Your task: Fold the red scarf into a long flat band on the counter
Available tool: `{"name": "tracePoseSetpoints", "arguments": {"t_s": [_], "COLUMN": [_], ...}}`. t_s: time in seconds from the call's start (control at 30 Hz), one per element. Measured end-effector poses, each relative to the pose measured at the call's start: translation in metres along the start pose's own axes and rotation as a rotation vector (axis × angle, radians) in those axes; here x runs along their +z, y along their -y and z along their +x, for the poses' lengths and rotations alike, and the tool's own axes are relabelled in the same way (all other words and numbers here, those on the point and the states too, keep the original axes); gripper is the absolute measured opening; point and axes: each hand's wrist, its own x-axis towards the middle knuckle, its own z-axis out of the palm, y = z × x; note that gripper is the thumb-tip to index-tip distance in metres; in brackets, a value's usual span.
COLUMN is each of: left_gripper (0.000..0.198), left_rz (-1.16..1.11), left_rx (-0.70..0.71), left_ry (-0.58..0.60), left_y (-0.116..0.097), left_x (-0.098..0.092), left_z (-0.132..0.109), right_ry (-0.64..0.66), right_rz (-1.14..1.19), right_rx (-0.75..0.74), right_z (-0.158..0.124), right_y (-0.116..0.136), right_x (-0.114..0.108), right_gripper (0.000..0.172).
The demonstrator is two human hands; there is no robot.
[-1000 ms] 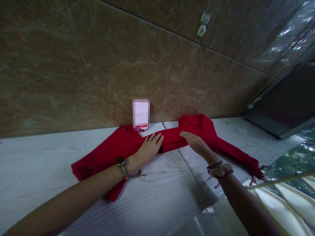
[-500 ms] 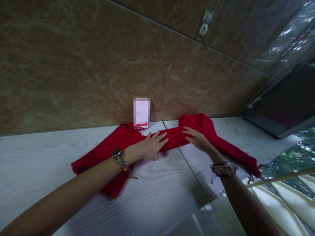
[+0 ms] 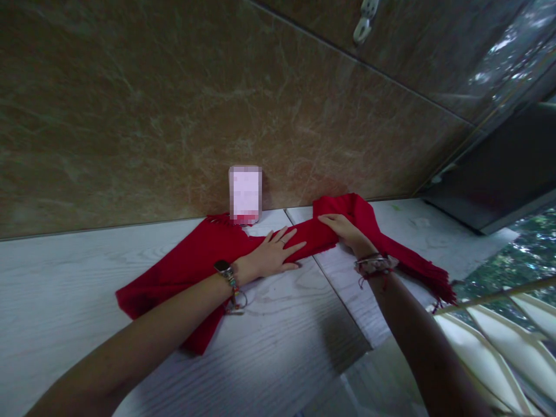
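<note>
A red scarf with fringed ends lies bent across the white wood-grain surface. My left hand rests flat on its middle stretch, fingers spread, with a ring on one finger and a watch and beads at the wrist. To the right, my right hand has its fingers pressed together at the narrow folded part of the scarf, thumb side partly hidden. Behind the left part of the scarf, a pale pink blurred rectangular object leans upright against the wall, touching the fringe.
A brown marbled wall rises behind the white surface, bearing a white hook. At the right are a dark panel, a white railing and foliage outside.
My left hand has slid slightly right along the scarf. My right hand has moved a little left, and its fingers have closed together on the fabric. The view has shifted slightly.
</note>
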Motion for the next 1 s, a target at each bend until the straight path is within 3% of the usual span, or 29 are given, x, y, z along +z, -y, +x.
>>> {"name": "tracePoseSetpoints", "arguments": {"t_s": [0.23,0.53,0.7,0.8,0.87,1.0], "left_gripper": [0.059,0.058,0.061,0.064,0.063,0.066], "left_rz": [0.017,0.007,-0.015,-0.051,-0.059,-0.164], "left_rx": [0.028,0.053,0.027,-0.038,-0.099,-0.242], "left_ry": [-0.033,-0.026,0.043,0.069,0.058,0.099], "left_y": [0.001,0.003,0.003,0.012,0.026,0.069], "left_x": [0.001,0.008,-0.003,-0.02,-0.034,-0.056], "left_z": [0.001,-0.005,-0.015,-0.038,-0.064,-0.135], "right_ry": [-0.032,-0.218,-0.251,-0.297,-0.272,0.033], "right_rz": [-0.124,-0.413,-0.473,-0.507,-0.541,-0.572], "right_rx": [-0.057,-0.24,-0.325,-0.4,-0.53,-0.791], "right_z": [0.013,-0.002,-0.009,-0.016,-0.024,-0.041], "right_y": [0.004,-0.021,-0.024,-0.008,0.01,0.051], "right_x": [-0.005,0.014,0.017,0.016,0.02,0.048], "right_gripper": [0.018,0.035,0.04,0.041,0.041,0.04]}}
